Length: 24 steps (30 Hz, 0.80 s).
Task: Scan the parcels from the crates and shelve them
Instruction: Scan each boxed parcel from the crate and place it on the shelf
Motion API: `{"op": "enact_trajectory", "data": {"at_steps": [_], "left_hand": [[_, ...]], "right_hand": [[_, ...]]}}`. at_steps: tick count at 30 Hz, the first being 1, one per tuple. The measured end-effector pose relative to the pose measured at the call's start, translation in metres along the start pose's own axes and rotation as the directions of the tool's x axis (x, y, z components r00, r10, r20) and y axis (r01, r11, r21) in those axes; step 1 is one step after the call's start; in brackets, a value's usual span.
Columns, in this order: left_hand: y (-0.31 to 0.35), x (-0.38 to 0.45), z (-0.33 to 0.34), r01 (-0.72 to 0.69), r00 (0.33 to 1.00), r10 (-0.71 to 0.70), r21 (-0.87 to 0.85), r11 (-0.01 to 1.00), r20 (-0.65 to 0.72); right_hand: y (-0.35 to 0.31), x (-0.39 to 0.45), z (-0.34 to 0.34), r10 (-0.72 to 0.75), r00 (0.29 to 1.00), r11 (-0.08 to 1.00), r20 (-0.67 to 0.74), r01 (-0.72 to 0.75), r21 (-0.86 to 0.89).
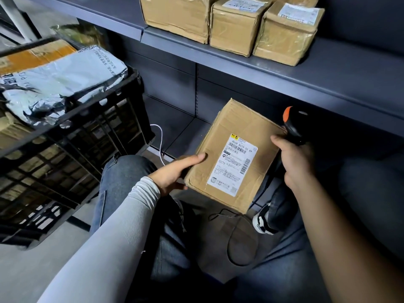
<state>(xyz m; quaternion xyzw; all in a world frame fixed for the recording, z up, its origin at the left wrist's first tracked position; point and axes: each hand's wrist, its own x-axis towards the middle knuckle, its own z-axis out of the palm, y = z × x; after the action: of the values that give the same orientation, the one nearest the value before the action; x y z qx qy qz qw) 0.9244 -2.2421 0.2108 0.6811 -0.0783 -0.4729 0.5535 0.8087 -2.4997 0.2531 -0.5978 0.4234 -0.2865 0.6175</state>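
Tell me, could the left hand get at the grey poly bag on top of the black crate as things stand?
Probably not right away: the left hand is gripping the cardboard box. The grey poly bag lies uncovered on top of the black crate, on that hand's side, so the way looks free once the box is set down.

The left hand [172, 172], at the end of an arm in a light grey ribbed sleeve, grips the near left edge of a brown cardboard parcel [227, 149], thumb lying flat on top and fingers curled underneath. The bare-armed right hand [295, 162] wraps its fingers around the handle of a black handheld scanner with an orange tip [291, 125], its thumb touching the parcel's right edge.
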Motion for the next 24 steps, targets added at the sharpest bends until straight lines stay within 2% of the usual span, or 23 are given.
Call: {"op": "enact_trajectory", "data": {"at_steps": [4, 8, 14, 17, 20, 22, 24], "left_hand": [[0.000, -0.002, 0.002, -0.028, 0.999, 0.030, -0.041, 0.999, 0.041], [-0.004, -0.001, 0.003, -0.005, 0.997, 0.011, -0.073, 0.997, 0.075], [-0.003, 0.007, -0.001, -0.169, 0.985, 0.165, -0.152, 0.974, -0.041], [-0.003, 0.010, -0.002, -0.221, 0.973, 0.201, -0.212, 0.952, -0.113], [0.002, 0.013, -0.002, -0.250, 0.962, 0.199, -0.312, 0.916, -0.187], [0.004, 0.014, -0.003, -0.248, 0.957, 0.178, -0.327, 0.912, -0.228], [0.007, 0.015, -0.002, -0.227, 0.956, 0.148, -0.319, 0.920, -0.253]], "right_hand": [[-0.003, 0.000, 0.006, -0.048, 0.999, 0.999, 0.018, 0.049, -0.024], [-0.009, -0.006, 0.015, -0.130, 0.989, 0.983, 0.065, 0.137, -0.122], [-0.015, -0.015, 0.015, -0.193, 0.980, 0.949, 0.056, 0.201, -0.242], [-0.016, -0.013, 0.008, -0.153, 0.986, 0.964, 0.061, 0.162, -0.209], [-0.020, -0.020, 0.005, 0.012, 0.982, 0.998, 0.190, 0.001, -0.067], [-0.021, -0.029, 0.007, 0.107, 0.933, 0.994, 0.343, -0.097, -0.047], [-0.019, -0.038, 0.009, 0.134, 0.878, 0.990, 0.460, -0.101, -0.096]]}}
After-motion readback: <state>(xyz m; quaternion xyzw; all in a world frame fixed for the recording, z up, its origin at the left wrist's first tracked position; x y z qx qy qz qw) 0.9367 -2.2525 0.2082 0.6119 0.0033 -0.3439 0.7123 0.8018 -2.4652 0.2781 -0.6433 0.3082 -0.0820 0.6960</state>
